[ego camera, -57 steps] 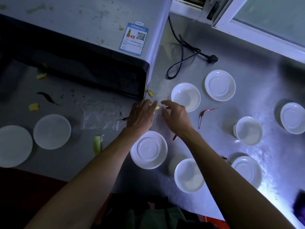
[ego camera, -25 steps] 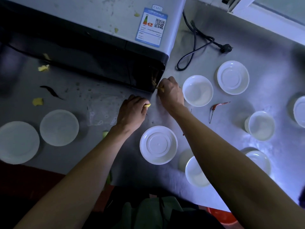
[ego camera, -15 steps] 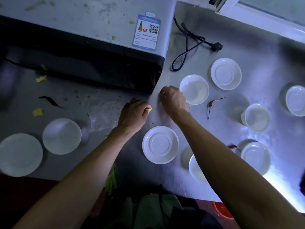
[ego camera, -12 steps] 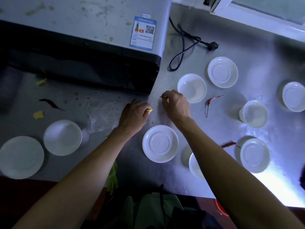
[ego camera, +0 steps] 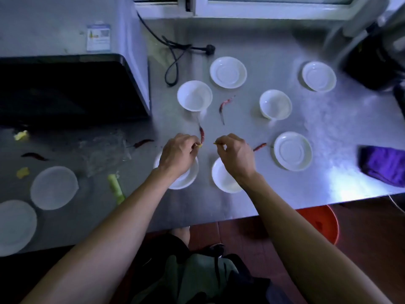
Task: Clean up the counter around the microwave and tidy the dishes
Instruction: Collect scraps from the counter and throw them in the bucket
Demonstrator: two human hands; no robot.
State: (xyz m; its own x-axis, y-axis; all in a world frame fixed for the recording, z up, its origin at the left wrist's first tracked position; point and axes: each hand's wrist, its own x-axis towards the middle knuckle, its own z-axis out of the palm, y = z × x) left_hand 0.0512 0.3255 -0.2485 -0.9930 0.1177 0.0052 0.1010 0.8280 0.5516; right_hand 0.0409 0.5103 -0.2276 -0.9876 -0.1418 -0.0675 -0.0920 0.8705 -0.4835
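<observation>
Both bare hands are hovering over the grey steel counter [ego camera: 252, 205], the left hand [ego camera: 178, 155] pinching a small yellow scrap [ego camera: 199, 146] and the right hand [ego camera: 235, 155] pinching another yellow scrap [ego camera: 216, 143] at its fingertips. A dried red chilli [ego camera: 201, 135] is lying just beyond the left hand, and round white dishes [ego camera: 228, 72] are sitting scattered across the counter, two partly hidden under the wrists. The black-fronted silver microwave [ego camera: 72, 88] is standing at the left, with a purple cloth [ego camera: 383, 165] lying at the right edge.
</observation>
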